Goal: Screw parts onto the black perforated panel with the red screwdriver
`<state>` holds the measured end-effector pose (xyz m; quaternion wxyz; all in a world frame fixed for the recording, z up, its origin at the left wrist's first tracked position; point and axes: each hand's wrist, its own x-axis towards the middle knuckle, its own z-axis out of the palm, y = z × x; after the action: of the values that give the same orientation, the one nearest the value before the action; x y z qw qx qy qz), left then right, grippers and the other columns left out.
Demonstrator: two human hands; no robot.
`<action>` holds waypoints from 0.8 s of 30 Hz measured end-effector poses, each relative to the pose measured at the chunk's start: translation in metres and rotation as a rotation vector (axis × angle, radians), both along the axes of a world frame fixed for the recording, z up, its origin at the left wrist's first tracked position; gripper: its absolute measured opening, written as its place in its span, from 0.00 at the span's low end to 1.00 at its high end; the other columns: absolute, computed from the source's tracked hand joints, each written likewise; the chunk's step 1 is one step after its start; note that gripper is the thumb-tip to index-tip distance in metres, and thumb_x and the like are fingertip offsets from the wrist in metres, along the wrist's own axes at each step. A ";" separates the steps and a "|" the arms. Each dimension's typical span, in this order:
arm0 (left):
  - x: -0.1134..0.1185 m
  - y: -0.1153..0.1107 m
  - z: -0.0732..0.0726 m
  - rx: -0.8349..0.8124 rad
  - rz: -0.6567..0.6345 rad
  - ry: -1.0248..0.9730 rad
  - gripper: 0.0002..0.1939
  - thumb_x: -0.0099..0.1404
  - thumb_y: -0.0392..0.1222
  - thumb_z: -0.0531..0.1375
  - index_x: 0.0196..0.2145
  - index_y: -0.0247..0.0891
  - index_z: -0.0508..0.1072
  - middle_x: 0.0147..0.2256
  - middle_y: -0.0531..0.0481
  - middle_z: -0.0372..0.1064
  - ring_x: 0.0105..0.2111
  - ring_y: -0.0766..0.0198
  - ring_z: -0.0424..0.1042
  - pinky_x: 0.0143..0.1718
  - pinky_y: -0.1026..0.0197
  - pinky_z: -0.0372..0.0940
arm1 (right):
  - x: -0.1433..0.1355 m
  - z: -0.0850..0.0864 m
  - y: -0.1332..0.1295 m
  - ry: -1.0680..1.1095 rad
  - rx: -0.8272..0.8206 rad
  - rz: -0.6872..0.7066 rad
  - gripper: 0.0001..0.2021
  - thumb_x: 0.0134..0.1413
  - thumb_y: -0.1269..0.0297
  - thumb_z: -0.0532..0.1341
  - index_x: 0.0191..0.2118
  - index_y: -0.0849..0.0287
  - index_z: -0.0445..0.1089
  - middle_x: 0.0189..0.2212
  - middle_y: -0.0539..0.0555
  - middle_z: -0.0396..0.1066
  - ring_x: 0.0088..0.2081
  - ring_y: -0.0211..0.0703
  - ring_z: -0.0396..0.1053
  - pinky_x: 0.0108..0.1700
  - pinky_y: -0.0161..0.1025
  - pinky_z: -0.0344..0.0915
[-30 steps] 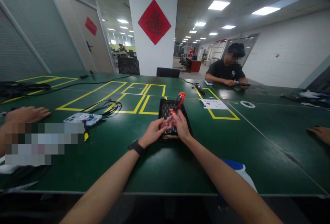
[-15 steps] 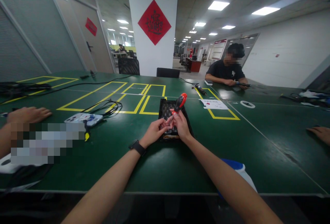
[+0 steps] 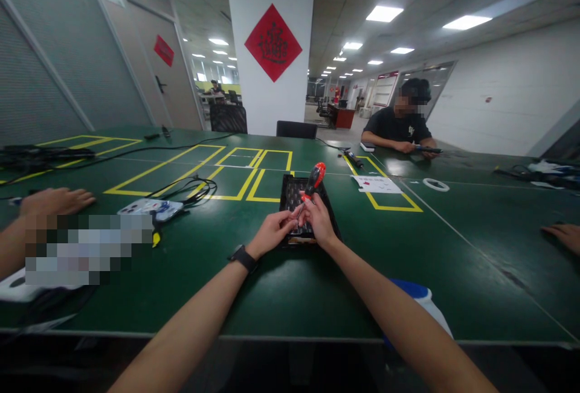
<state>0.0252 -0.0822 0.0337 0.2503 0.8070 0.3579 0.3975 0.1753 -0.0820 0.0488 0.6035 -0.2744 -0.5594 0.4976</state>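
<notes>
The right hand (image 3: 321,224) had its fingers clamped on a red-and-black screwdriver (image 3: 314,180) at the frame's centre, handle tilted up. The left hand (image 3: 270,233) had its fingertips bunched near the thin shaft, perhaps touching it; their exact closure couldn't be told. A loose pinch risked dropping the screwdriver into the black tray (image 3: 284,190) beneath.

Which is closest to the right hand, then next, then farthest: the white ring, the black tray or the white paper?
1. Black tray: just under the right hand.
2. White paper: off to the right.
3. White ring: farther right.
</notes>
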 end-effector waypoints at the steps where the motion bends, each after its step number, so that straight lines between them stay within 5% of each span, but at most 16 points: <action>1: 0.001 -0.001 0.001 -0.008 0.008 -0.005 0.14 0.61 0.48 0.52 0.32 0.33 0.69 0.25 0.54 0.64 0.25 0.70 0.59 0.28 0.67 0.55 | 0.000 0.000 0.000 -0.003 0.004 -0.011 0.16 0.54 0.57 0.52 0.47 0.56 0.60 0.23 0.46 0.68 0.16 0.29 0.60 0.21 0.28 0.60; 17: -0.001 0.000 -0.001 -0.042 -0.048 -0.045 0.14 0.62 0.46 0.52 0.34 0.33 0.71 0.28 0.50 0.68 0.27 0.68 0.64 0.31 0.65 0.59 | 0.001 -0.001 0.001 0.036 -0.029 0.020 0.15 0.54 0.55 0.51 0.44 0.57 0.59 0.23 0.47 0.68 0.16 0.30 0.61 0.20 0.29 0.60; 24: 0.004 -0.004 0.001 -0.067 0.022 -0.085 0.14 0.56 0.49 0.57 0.30 0.34 0.67 0.22 0.56 0.61 0.22 0.72 0.58 0.25 0.68 0.55 | -0.001 -0.002 0.000 0.015 0.006 -0.013 0.13 0.54 0.57 0.52 0.44 0.56 0.59 0.22 0.45 0.68 0.16 0.29 0.60 0.20 0.28 0.60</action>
<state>0.0292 -0.0859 0.0346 0.2877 0.7768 0.3688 0.4218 0.1748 -0.0820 0.0471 0.6116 -0.2726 -0.5547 0.4939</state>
